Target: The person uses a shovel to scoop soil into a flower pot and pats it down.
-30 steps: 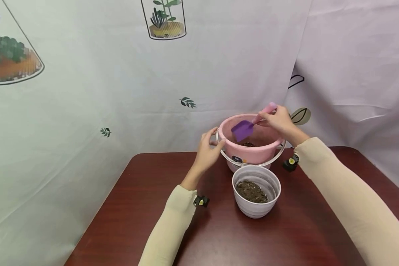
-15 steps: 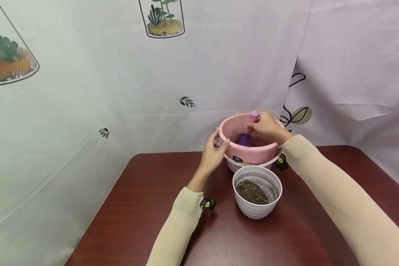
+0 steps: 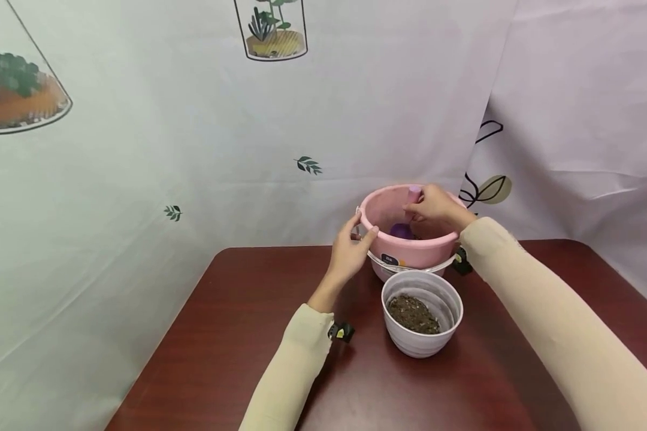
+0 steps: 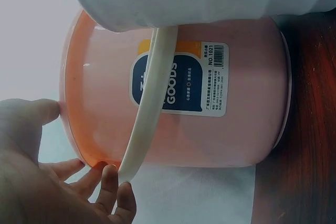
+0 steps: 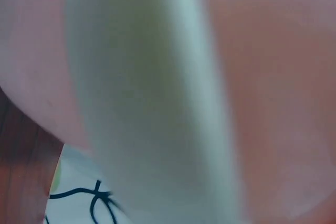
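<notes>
Near the back of the table stands a pink bucket (image 3: 416, 256) with a white handle (image 4: 149, 103) hanging across its front. My left hand (image 3: 347, 254) grips the bucket's left rim, thumb at the front and the other fingers on the outer side. Over the bucket's mouth, my right hand (image 3: 438, 206) holds a small trowel by its pink grip (image 3: 414, 195). The trowel's purple blade (image 3: 401, 231) points down inside the bucket, its tip hidden by the front rim. A whitish ribbed pot (image 3: 419, 344) with dark soil (image 3: 414, 314) stands before the bucket.
Everything stands on a dark red-brown table (image 3: 237, 335). A pale printed cloth (image 3: 237, 137) hangs right behind the table's back edge. In the right wrist view, a blurred pale band (image 5: 152, 98) and the pink bucket wall fill most of the picture.
The trowel has gone from tilted above the bucket's mouth to upright and lower inside it, with my right hand moving left and down. My left hand has stayed at the rim.
</notes>
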Motion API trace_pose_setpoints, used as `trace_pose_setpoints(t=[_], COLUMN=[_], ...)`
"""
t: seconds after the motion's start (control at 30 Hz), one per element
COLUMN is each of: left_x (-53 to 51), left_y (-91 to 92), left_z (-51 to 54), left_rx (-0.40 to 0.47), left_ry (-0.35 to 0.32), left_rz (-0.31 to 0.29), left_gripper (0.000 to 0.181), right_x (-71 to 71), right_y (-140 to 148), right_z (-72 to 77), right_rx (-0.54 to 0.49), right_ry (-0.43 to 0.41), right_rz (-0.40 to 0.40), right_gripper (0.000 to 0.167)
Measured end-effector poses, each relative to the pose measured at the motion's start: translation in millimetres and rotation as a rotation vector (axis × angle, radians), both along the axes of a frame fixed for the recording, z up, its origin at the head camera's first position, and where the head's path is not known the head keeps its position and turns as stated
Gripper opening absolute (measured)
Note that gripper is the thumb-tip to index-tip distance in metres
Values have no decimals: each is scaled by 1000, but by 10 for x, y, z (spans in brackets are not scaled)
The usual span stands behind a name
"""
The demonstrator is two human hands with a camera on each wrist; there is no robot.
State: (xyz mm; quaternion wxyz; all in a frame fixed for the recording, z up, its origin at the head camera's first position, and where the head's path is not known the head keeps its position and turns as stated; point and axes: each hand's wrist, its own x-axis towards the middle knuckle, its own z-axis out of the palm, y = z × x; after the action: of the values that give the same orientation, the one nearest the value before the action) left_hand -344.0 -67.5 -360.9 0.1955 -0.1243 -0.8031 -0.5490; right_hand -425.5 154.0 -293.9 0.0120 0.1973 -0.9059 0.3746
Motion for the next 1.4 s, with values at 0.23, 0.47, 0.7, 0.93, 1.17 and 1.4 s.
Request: trace_pose_setpoints(t=[0.23,0.47,0.7,0.93,1.17,1.4], left_x=[-13,-18,-45,-66,-76,-79], left_y=[-6,-31,-26,-18,-9,-8], left_z=[-5,26,-13,-48,-52,-54], left_rx=[3,5,-3,10,17,5], left_ry=[-4,-13,53,60,65,96], left_rz=[6,9,-6,-13,-30,-26], left_gripper=[60,60,59,60,60,60], right_x=[-68,-63,-70,-68,-84,-71], right_y=[90,54,40,30,53,72], right_z=[2,30,3,-47,-55,-58], right_rx=[-50,-10,90,-103,-147,-185], right_ry=[-61,-87,-19,-173,-208,-237], right_rz=[89,125,126,182,217,169], right_gripper=[23,22,22,24,25,25])
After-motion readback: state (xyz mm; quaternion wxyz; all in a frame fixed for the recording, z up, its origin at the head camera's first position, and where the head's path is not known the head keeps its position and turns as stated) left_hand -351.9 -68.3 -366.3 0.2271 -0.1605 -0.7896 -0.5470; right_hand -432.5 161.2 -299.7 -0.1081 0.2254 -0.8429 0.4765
